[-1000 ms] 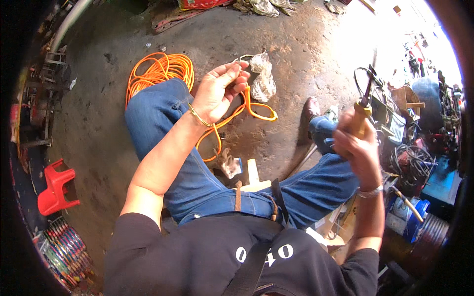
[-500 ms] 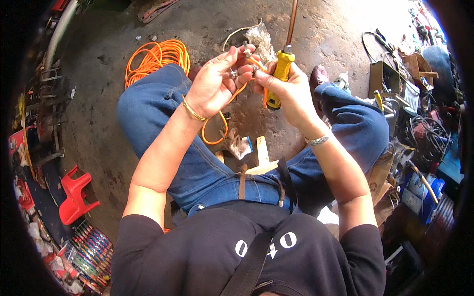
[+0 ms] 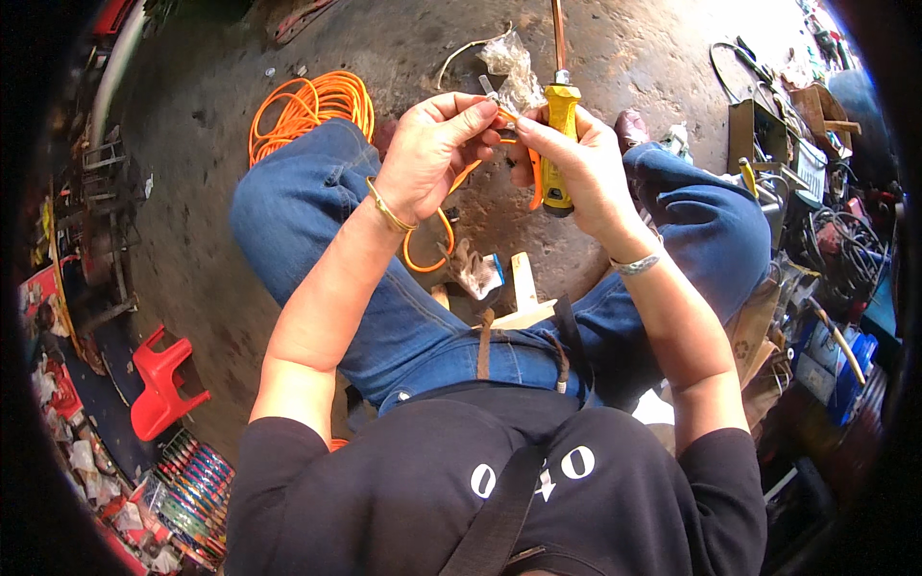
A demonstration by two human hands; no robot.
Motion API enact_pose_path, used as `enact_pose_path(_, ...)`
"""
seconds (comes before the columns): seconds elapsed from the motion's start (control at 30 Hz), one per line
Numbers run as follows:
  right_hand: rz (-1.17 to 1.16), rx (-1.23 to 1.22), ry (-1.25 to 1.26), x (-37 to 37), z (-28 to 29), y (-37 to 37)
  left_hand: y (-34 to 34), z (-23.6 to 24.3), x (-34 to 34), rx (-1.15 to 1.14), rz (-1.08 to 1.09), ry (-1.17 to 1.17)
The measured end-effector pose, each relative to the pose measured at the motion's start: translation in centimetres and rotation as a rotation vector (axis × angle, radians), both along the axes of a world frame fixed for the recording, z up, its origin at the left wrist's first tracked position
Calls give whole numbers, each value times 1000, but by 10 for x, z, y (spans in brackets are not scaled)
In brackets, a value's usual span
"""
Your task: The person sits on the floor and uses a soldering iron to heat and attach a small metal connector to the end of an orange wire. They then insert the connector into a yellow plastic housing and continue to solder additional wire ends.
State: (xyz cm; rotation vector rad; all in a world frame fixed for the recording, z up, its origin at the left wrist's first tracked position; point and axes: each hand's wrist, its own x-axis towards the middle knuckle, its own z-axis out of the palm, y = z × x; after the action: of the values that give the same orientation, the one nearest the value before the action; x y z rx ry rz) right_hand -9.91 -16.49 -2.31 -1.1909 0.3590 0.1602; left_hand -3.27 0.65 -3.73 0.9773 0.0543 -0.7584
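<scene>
Thumb and fingers of my left hand [image 3: 434,154] pinch the end of a thin orange hose [image 3: 448,230], with a small pale metal fitting [image 3: 489,88] standing out above the fingertips. Close on its right, my right hand [image 3: 588,171] is closed round a large screwdriver with a yellow handle [image 3: 560,113], its long shank pointing away from me. The right thumb reaches over to the hose end and appears to touch it. A flat orange piece [image 3: 536,180] shows below the right fingers; its kind is unclear. The hose's exact join is partly covered by fingertips.
A coil of orange hose [image 3: 355,96] lies beyond my left knee. Clear plastic wrapping [image 3: 519,72] rests on the stained floor ahead. A dirty glove [image 3: 474,271] and wood pieces [image 3: 523,283] are between my legs. A red plastic stool [image 3: 161,384] stands left; boxes and cables crowd the right.
Both hands have come closer together around the hose end. The right hand and screwdriver have shifted slightly right in view, and my left fingers have closed into a tighter pinch.
</scene>
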Motion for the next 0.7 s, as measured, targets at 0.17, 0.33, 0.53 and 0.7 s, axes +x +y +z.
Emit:
enact_pose_path(0.17,-54,71,-5,4,2,-6,-5,3,-2,30,42,-82)
enact_pose_path(0.33,1,317,71,4,4,-10,-7,7,-3,29,82,-97)
enact_pose_path(0.53,-45,337,109,3,2,-9,-8,14,-8,71,76,-225)
enact_pose_path(0.7,-69,135,39,4,-9,-8,-11,19,-18,319,56,-746)
